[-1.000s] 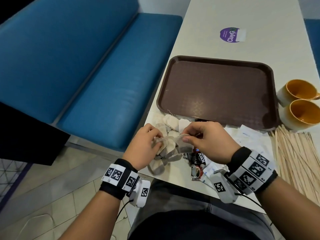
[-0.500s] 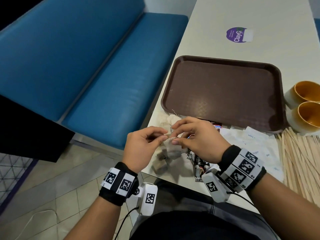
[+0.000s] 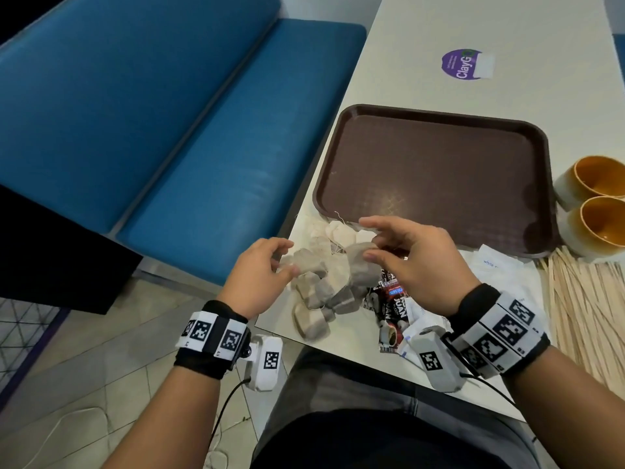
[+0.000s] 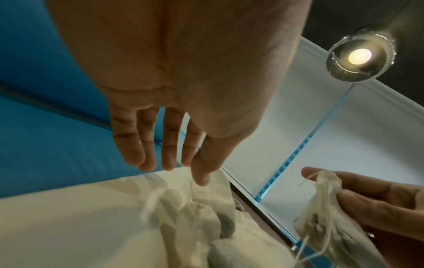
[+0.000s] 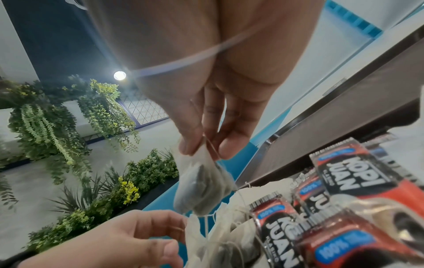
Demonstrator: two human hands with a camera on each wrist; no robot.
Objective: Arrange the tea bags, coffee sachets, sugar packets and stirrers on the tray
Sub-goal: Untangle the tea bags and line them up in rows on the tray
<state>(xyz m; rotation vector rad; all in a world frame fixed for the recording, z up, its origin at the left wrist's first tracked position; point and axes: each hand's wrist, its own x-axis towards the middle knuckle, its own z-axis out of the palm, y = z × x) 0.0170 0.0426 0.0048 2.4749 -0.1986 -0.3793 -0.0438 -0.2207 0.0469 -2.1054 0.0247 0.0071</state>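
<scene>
A loose pile of tea bags (image 3: 319,287) lies at the table's near left corner, just in front of the empty brown tray (image 3: 436,177). My right hand (image 3: 368,242) pinches one tea bag (image 5: 201,185) by its top, a little above the pile; its strings trail down to the other bags. My left hand (image 3: 287,262) hovers over the pile's left side with straight fingers (image 4: 168,154), the thumb tip brushing a bag. Red and black coffee sachets (image 3: 389,299) lie under my right wrist. White sugar packets (image 3: 497,265) and wooden stirrers (image 3: 581,299) lie to the right.
Two orange-lined cups (image 3: 598,198) stand right of the tray. A purple sticker (image 3: 463,64) is on the table beyond it. A blue bench (image 3: 169,130) runs along the table's left edge, close to the tea bags.
My hands have parted. The left hand has let go and opened over the pile, while the right hand keeps one tea bag pinched and has moved slightly right.
</scene>
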